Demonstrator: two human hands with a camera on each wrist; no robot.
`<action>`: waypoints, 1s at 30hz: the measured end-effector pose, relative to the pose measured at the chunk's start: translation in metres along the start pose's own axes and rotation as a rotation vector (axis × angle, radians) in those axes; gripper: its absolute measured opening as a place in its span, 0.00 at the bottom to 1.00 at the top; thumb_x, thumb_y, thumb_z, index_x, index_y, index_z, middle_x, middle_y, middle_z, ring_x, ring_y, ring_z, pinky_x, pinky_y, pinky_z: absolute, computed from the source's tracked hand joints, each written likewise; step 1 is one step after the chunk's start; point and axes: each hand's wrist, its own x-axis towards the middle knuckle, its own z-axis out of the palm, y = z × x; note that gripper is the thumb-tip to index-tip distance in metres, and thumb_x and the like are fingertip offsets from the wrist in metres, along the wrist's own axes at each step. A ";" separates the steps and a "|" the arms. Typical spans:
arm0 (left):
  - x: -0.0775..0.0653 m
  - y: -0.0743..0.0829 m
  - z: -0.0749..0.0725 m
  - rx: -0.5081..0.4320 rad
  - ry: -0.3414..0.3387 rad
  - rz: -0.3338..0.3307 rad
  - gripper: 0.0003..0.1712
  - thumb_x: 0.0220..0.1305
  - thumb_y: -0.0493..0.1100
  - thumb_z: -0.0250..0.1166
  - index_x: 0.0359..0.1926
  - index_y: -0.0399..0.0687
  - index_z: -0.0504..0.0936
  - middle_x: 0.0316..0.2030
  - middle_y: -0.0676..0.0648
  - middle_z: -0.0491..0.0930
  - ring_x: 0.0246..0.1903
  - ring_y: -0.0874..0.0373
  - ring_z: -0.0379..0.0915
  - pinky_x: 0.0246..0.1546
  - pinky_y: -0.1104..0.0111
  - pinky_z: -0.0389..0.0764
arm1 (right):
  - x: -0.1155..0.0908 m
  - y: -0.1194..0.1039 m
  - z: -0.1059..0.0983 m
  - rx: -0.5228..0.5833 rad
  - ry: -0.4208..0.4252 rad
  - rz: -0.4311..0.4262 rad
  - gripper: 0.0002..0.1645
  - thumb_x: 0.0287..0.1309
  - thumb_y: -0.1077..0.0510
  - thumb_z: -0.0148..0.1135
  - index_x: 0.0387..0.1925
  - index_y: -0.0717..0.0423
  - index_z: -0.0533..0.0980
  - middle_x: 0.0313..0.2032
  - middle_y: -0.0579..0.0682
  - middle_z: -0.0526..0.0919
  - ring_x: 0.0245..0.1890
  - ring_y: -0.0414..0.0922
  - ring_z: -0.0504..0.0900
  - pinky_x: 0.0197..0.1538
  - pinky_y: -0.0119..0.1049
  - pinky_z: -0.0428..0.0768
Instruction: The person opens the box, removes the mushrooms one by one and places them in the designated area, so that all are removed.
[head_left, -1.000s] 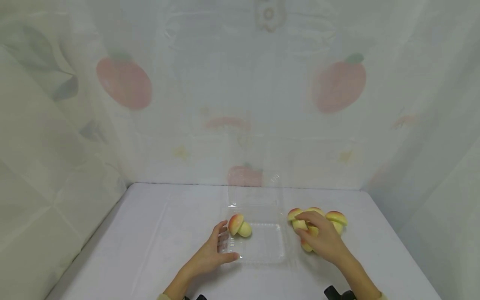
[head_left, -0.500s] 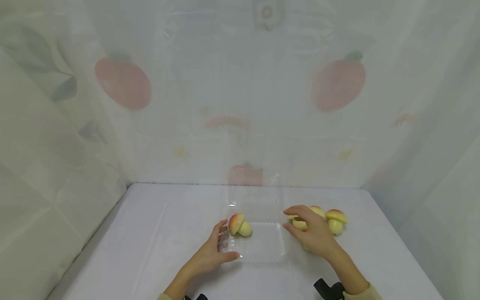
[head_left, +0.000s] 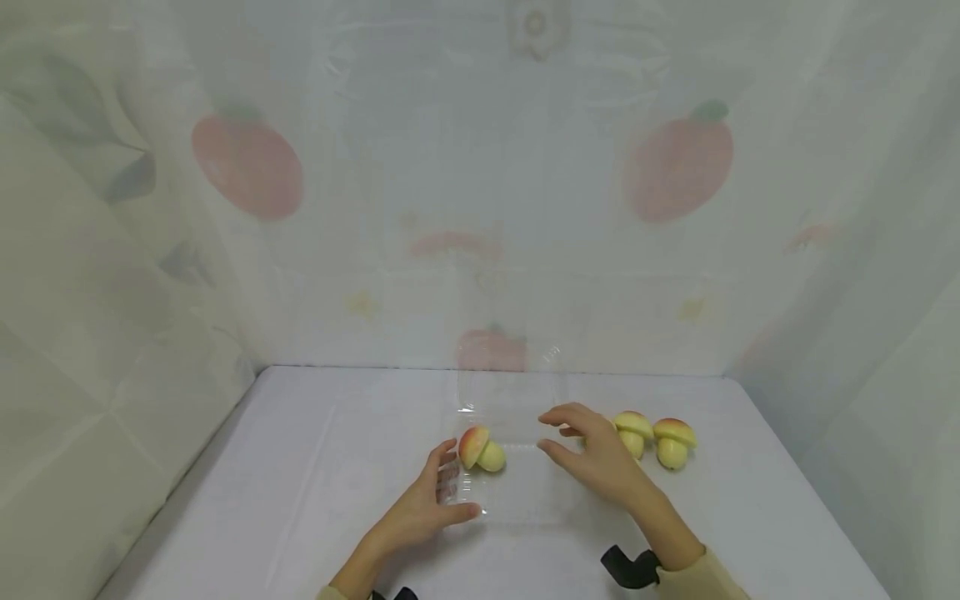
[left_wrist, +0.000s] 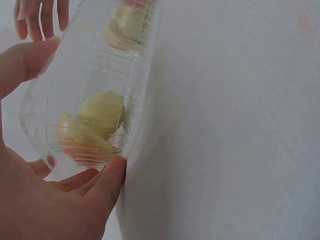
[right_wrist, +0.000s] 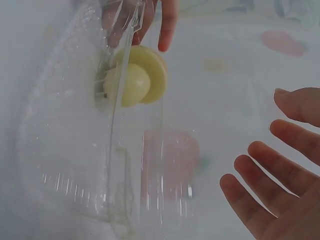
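Observation:
A clear plastic box [head_left: 525, 492] lies on the table with its lid [head_left: 510, 387] folded back behind it. My left hand [head_left: 420, 508] holds the box at its left side, the thumb by the front rim and the fingers along the side wall. Inside, close to those fingers, lies one toy mushroom [head_left: 482, 450] with a red-yellow cap and a pale stem. Over the box's right side is my right hand [head_left: 600, 458]; the right wrist view shows its fingers [right_wrist: 257, 185] spread and holding nothing.
Right of the box are more toy mushrooms, among them one upright mushroom [head_left: 673, 442] and another mushroom [head_left: 633, 432] beside it, others partly hidden by my right hand. A printed curtain [head_left: 480, 208] hangs behind the white table [head_left: 337, 467].
My right hand has moved left from above the mushroom group to the box's right side, uncovering some of the mushrooms. My left hand and the mushroom in the box have stayed put.

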 end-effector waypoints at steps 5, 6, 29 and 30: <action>-0.001 0.002 0.000 -0.001 0.000 -0.004 0.61 0.56 0.47 0.79 0.79 0.50 0.47 0.75 0.34 0.56 0.71 0.35 0.58 0.68 0.44 0.65 | 0.008 -0.001 0.008 0.042 -0.022 0.027 0.17 0.60 0.56 0.74 0.51 0.50 0.82 0.49 0.43 0.84 0.51 0.45 0.82 0.53 0.42 0.84; -0.001 0.003 0.000 0.000 0.001 -0.006 0.60 0.56 0.47 0.79 0.79 0.50 0.48 0.75 0.34 0.56 0.71 0.35 0.58 0.68 0.44 0.65 | 0.009 -0.001 0.010 0.054 -0.027 0.040 0.17 0.60 0.56 0.74 0.51 0.50 0.82 0.49 0.43 0.84 0.51 0.45 0.82 0.53 0.42 0.84; 0.000 0.001 0.000 0.030 -0.014 -0.013 0.61 0.58 0.50 0.77 0.80 0.48 0.46 0.75 0.33 0.53 0.71 0.32 0.57 0.68 0.42 0.64 | 0.034 0.004 0.052 0.139 -0.121 0.161 0.20 0.62 0.53 0.71 0.55 0.54 0.80 0.50 0.47 0.83 0.51 0.51 0.81 0.55 0.47 0.82; 0.000 0.001 0.000 0.029 -0.016 -0.011 0.60 0.58 0.50 0.77 0.80 0.48 0.46 0.75 0.33 0.53 0.71 0.32 0.58 0.68 0.42 0.64 | 0.034 0.004 0.054 0.143 -0.124 0.164 0.21 0.62 0.54 0.71 0.55 0.55 0.80 0.51 0.49 0.83 0.52 0.53 0.81 0.55 0.49 0.82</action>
